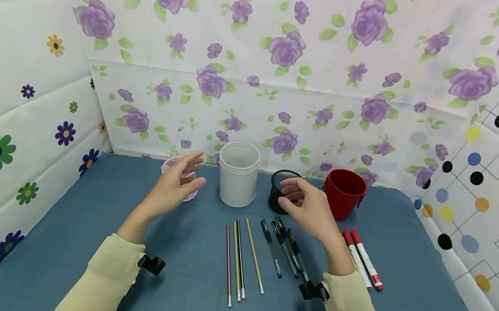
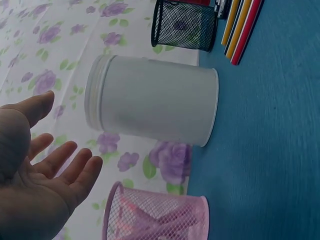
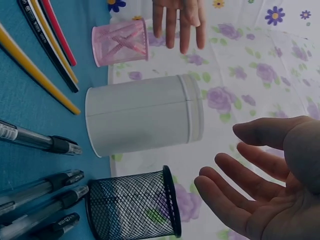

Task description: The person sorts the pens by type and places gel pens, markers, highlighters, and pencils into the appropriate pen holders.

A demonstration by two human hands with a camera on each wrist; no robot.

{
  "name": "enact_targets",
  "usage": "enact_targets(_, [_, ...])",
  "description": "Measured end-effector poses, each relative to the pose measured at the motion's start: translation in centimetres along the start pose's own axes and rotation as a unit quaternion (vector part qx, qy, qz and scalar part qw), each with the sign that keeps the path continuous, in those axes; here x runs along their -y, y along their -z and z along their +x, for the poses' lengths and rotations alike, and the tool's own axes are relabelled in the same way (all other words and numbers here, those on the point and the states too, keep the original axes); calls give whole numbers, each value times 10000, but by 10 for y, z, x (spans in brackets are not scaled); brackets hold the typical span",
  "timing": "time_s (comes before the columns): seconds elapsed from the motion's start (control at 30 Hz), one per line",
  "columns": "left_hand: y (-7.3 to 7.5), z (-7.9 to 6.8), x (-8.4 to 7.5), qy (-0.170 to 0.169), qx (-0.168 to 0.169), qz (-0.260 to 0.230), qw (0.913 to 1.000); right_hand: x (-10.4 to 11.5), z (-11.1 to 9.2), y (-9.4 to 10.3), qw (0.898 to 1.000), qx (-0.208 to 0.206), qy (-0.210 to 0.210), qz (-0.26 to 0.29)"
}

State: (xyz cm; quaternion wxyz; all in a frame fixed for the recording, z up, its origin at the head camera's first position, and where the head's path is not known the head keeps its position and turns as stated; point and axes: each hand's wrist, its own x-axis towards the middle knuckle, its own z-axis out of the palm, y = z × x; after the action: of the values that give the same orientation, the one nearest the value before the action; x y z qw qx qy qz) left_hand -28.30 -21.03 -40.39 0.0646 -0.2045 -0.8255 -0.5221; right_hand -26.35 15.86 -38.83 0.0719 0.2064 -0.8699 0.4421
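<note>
My left hand point(image 1: 173, 186) hovers with relaxed fingers just in front of a pink mesh cup point(image 2: 155, 215), partly covering it in the head view. My right hand point(image 1: 311, 208), also empty and loosely spread, hangs between a black mesh cup point(image 1: 275, 196) and a red bucket point(image 1: 345, 195). Between the two hands a tall white canister point(image 1: 237, 181) stands upright at the back of the table. Several pencils point(image 1: 254, 256) lie lengthwise in front of the canister. Several black-capped pens point(image 1: 271, 248) lie to their right, some overlapping.
Two white markers with red caps point(image 1: 367, 260) lie beside my right forearm, which hides part of one. A blue cloth point(image 1: 194, 285) covers the table. Flowered sheets point(image 1: 256, 30) stand behind and at the left, a dotted one point(image 1: 479, 175) at the right.
</note>
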Motion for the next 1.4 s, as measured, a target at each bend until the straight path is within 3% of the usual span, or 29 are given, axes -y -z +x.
enact_targets(0.37, [-25,16,-2,129,136,-233,9996,-8,-3,8,9997,-10,-200,-152])
enact_targets(0.67, [-46,30,20,219,130,-521,9983,-13,-3,14,9995,172,-213,-162])
enact_targets(1.17, [-53,43,39,405,305,-1101,9926,-16,-1,15,9985,407,-284,-222])
enact_targets(1.4, [-56,48,47,377,205,-1082,9932,-16,-2,16,9985,406,-302,-203])
